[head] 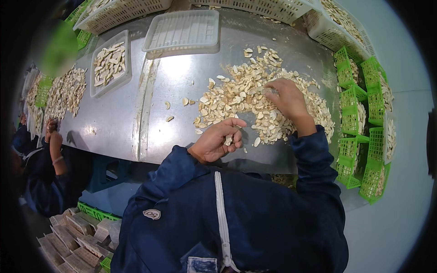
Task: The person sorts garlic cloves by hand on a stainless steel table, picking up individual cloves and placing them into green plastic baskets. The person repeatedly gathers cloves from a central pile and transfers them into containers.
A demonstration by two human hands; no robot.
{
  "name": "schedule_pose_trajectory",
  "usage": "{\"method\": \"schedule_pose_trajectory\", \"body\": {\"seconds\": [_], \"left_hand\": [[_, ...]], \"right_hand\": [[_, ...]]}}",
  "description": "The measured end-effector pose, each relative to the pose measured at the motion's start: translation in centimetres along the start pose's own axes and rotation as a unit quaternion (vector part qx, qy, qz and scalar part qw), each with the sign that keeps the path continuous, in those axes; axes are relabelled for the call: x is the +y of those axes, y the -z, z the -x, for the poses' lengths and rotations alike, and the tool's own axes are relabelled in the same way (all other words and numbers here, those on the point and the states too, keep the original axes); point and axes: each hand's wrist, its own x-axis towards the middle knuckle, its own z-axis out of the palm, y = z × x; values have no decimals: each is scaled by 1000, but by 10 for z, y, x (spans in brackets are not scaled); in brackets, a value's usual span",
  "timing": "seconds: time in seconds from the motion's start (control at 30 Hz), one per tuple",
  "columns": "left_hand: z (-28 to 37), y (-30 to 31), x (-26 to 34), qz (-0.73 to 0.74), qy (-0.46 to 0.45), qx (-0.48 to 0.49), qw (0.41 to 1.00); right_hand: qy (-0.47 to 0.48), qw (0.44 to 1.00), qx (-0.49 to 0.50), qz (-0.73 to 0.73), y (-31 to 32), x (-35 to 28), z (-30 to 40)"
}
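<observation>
A spread of dried, pale slices (235, 92) lies on the metal table (177, 136) in front of me. My left hand (222, 138), palm turned up with curled fingers, holds a few slice pieces at the near left edge of the spread. Over the middle right of the spread, my right hand (286, 99) reaches down with thumb and fingertips close together among the slices; whether a piece is between them cannot be told. A few stray slices (169, 118) lie left of the spread.
An empty-looking plastic tray (181, 49) and a tray of larger slices (94, 73) stand beyond. Green baskets (348, 112) line the right side, white crates (273, 10) the back. At the left, a co-worker's hands (53, 131) are near another pile (66, 92). More trays (78, 252) sit lower left.
</observation>
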Motion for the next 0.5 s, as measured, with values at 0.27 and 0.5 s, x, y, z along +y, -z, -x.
{"method": "schedule_pose_trajectory", "body": {"seconds": [0.27, 0.5], "left_hand": [[-1, 1, 0, 37, -10, -22, 999], [-3, 2, 1, 31, -13, -34, 999]], "right_hand": [[-77, 993, -50, -76, 1, -6, 5], [-20, 999, -37, -7, -6, -9, -1]]}}
